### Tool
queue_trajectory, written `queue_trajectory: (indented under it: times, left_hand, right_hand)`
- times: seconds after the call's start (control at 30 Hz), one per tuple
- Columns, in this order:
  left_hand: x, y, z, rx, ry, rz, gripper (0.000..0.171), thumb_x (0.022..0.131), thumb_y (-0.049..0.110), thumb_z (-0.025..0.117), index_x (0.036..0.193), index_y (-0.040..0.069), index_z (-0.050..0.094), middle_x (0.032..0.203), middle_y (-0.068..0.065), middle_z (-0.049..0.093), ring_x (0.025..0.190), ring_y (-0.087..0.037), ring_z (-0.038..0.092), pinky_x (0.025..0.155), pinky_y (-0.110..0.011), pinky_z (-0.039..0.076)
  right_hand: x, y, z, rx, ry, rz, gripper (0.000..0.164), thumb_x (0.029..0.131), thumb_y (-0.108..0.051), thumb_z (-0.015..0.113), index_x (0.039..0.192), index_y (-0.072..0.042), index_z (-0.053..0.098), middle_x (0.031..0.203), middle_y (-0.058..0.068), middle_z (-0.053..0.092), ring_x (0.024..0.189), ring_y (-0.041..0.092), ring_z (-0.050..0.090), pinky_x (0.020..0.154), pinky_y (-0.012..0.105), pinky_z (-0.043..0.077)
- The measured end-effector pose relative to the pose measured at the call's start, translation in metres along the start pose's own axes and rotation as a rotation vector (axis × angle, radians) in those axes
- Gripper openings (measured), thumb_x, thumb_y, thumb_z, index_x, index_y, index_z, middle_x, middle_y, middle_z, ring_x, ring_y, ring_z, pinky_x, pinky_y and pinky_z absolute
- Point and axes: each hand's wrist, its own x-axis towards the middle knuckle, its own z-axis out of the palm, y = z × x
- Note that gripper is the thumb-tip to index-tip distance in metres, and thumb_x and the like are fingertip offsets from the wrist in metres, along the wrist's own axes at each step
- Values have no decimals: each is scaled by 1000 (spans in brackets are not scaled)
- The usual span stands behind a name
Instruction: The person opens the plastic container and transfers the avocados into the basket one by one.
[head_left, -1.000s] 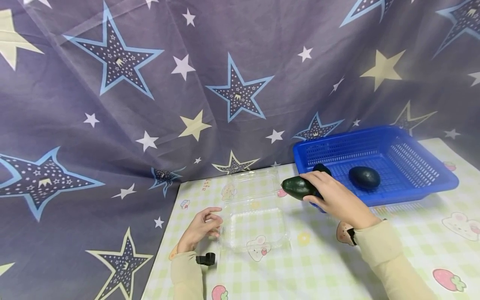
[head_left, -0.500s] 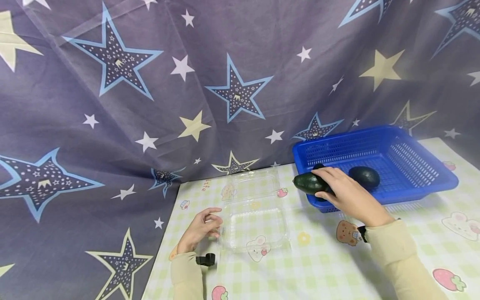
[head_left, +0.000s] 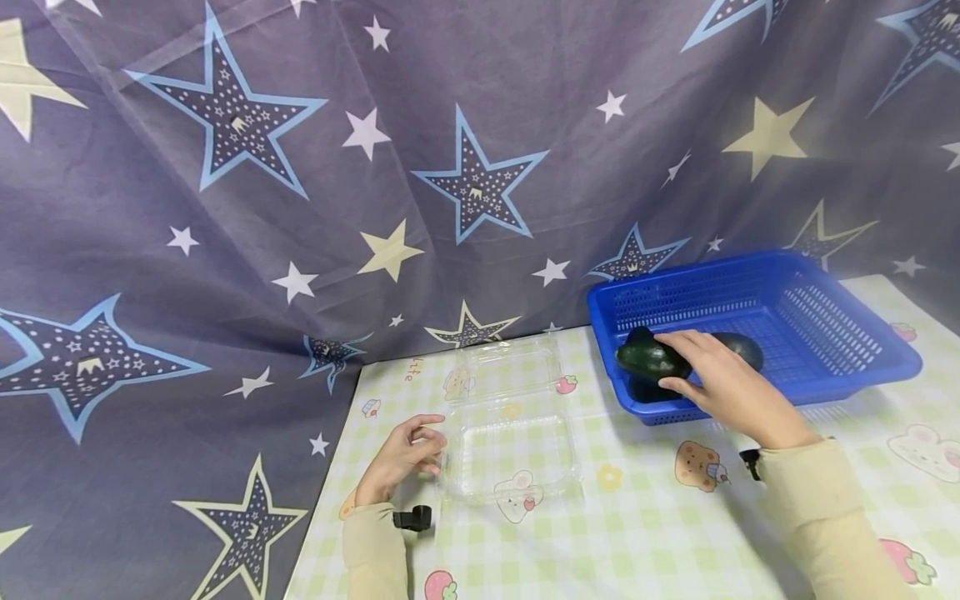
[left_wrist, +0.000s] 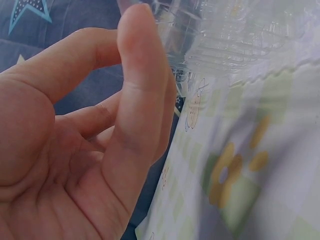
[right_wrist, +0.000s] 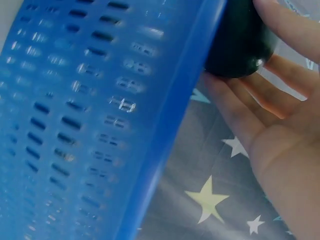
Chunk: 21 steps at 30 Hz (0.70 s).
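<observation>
My right hand (head_left: 723, 387) grips a glossy dark green avocado (head_left: 651, 358) between thumb and fingers, over the left end of the blue basket (head_left: 892, 362). More dark avocado skin (head_left: 651, 390) shows just beneath it. Another avocado (head_left: 744, 346), partly hidden behind my fingers, lies inside the basket. In the right wrist view the held avocado (right_wrist: 240, 42) appears beyond the basket's rim. My left hand (head_left: 405, 458) stays at the left rim of an opened clear plastic clamshell container (head_left: 517, 458), fingers loosely bent. In the left wrist view the container (left_wrist: 230, 45) shows right beside my fingertips.
The container's lid (head_left: 510, 371) lies folded back toward the curtain. A green-checked tablecloth (head_left: 600, 542) with cartoon prints covers the table. Behind it hangs a star-patterned curtain (head_left: 487, 275). Black straps (head_left: 412, 518) are on both wrists.
My right hand has moved right with the avocado, from the basket's left edge to over its inside. The left hand and the container have stayed in place.
</observation>
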Motion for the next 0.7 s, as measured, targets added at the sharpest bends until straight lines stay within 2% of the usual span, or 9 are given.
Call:
queue_trajectory:
  times: [0.27,0.43,0.7]
  left_hand:
    - [0,1,1,0,2,-3,60,96,13,66,146,-5,38,104,-13,61,69,-16,66,64,-33,63]
    - [-1,1,2,16,15,-11,60,96,14,67,146,-4,39,103,-11,61,71,-18,65,65,-33,63]
    - [0,0,2,19,19,-14,60,96,13,67,146,-4,39,107,-18,61,72,-19,65,66,-35,63]
  right_hand:
    - [-6,16,-1,-4,35,0,56,91,-17,73,138,3,51,131,25,56,124,46,49,102,65,42]
    - [-9,24,0,-4,12,32,56,92,-18,73,138,4,50,132,28,55,123,48,48,101,68,41]
    - [-11,33,1,-2,14,46,56,92,-19,73,138,5,51,131,30,54,122,50,47,101,70,39]
